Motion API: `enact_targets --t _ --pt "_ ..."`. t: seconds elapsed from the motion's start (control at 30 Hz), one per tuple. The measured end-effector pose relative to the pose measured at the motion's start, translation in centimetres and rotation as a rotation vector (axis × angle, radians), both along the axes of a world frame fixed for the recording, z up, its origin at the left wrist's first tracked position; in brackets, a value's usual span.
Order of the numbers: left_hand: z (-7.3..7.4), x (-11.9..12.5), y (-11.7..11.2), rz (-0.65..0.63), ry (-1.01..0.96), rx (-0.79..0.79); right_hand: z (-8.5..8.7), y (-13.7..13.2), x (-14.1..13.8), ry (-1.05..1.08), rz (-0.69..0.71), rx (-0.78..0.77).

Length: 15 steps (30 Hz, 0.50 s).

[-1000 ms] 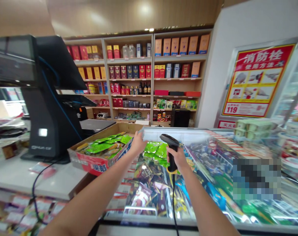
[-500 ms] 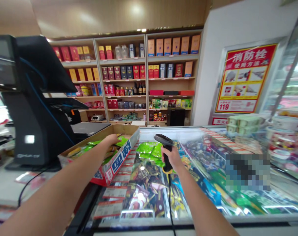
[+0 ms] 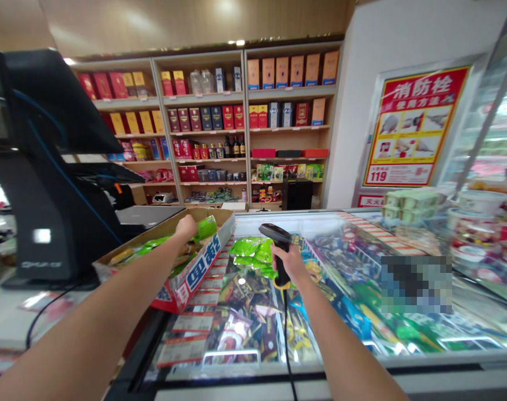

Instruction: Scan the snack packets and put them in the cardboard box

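My left hand (image 3: 186,227) reaches into an open cardboard box (image 3: 199,273) and seems to grip a green snack packet (image 3: 205,228), which stands up out of the pile. More green packets (image 3: 153,242) lie in the box. My right hand (image 3: 289,263) is closed around the handle of a black corded barcode scanner (image 3: 276,239), held above a glass-topped freezer (image 3: 270,223). Its black cable hangs down. Under the scanner, green packets (image 3: 251,253) and other snack bags lie behind the glass.
A black checkout terminal (image 3: 40,167) stands on the white counter (image 3: 11,314) left of the box. Wooden shelves (image 3: 203,128) of boxed goods and bottles fill the back wall. A red and yellow poster (image 3: 416,128) hangs on the right, near stacked tubs (image 3: 408,203).
My left hand has moved farther into the box, and the green packet now stands higher. The scanner has stayed in my right hand. The whole view has tilted slightly.
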<state>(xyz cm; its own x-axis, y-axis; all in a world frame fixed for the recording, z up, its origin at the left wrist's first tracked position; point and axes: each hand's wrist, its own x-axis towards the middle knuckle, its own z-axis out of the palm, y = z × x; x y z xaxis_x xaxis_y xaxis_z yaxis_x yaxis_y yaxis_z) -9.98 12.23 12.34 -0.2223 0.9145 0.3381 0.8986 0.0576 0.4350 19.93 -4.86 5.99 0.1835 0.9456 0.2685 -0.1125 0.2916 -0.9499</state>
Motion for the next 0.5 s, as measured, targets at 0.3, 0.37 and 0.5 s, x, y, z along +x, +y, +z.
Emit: enact_targets --t 0.3,0.37,0.5 --pt "8.8 2.2 -8.0 -0.090 -0.219 0.328 0.3 -0.4 -0.1 -0.024 -0.010 0.013" --pt "7.7 3.6 -10.2 -0.197 -0.359 0.303 0.4 -0.4 0.0 -0.039 -0.021 0.021" --pt "1.3 6.9 -12.7 -0.351 -0.446 0.155 0.2 -0.3 0.4 -0.022 -0.033 0.039"
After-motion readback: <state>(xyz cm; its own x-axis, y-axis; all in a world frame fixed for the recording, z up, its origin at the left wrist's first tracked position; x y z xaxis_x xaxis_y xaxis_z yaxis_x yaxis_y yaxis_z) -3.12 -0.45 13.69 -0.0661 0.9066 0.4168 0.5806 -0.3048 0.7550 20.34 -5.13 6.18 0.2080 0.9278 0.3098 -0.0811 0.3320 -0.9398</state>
